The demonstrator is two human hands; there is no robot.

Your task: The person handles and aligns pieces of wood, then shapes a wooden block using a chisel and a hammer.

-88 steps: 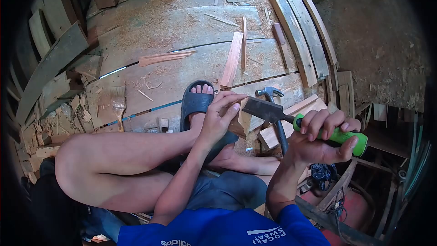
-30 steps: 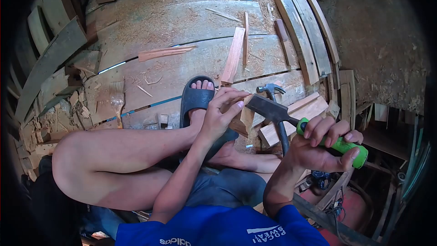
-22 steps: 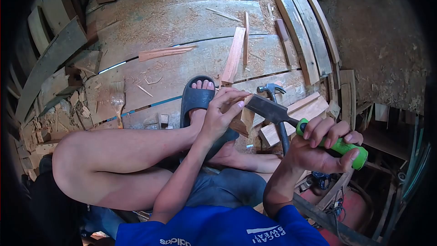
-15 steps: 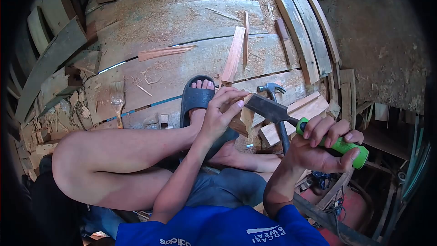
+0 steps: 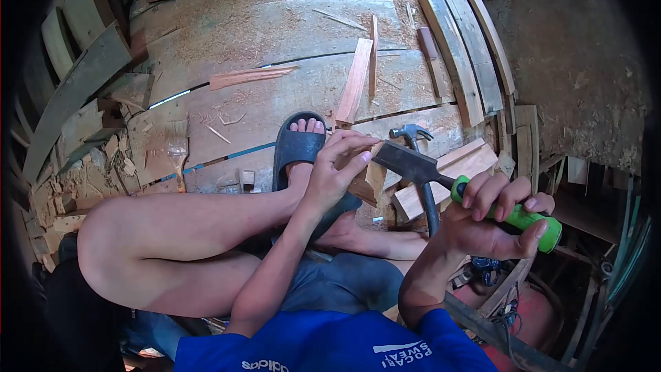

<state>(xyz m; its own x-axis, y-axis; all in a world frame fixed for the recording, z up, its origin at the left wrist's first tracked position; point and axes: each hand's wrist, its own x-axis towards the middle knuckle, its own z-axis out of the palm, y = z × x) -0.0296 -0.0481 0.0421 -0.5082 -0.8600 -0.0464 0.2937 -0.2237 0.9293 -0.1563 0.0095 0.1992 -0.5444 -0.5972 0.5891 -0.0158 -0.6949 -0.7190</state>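
Observation:
My right hand [image 5: 496,217] is wrapped round the green handle of a chisel [image 5: 406,162], whose wide dark blade points left. The blade's end is close to the fingertips of my left hand [image 5: 339,165]. Those fingers are bent round the top of a wooden block [image 5: 370,182], which stands by my sandalled feet; the hand hides part of it. Just beyond the blade lies a hammer [image 5: 422,176] with a dark handle, its head on the far side. Beside it are pale cut wood pieces [image 5: 447,178].
Sawdust and shavings cover the plank floor [image 5: 234,117]. A brush [image 5: 177,155] lies at the left, a split strip [image 5: 251,77] and a reddish wood piece [image 5: 354,83] farther off. Long curved boards [image 5: 451,48] run along the right; scraps and boards crowd the left.
Since the earliest frame, my right hand and the chisel have shifted slightly right and the view has moved a little. Over the last second almost nothing differs, and both grips are the same.

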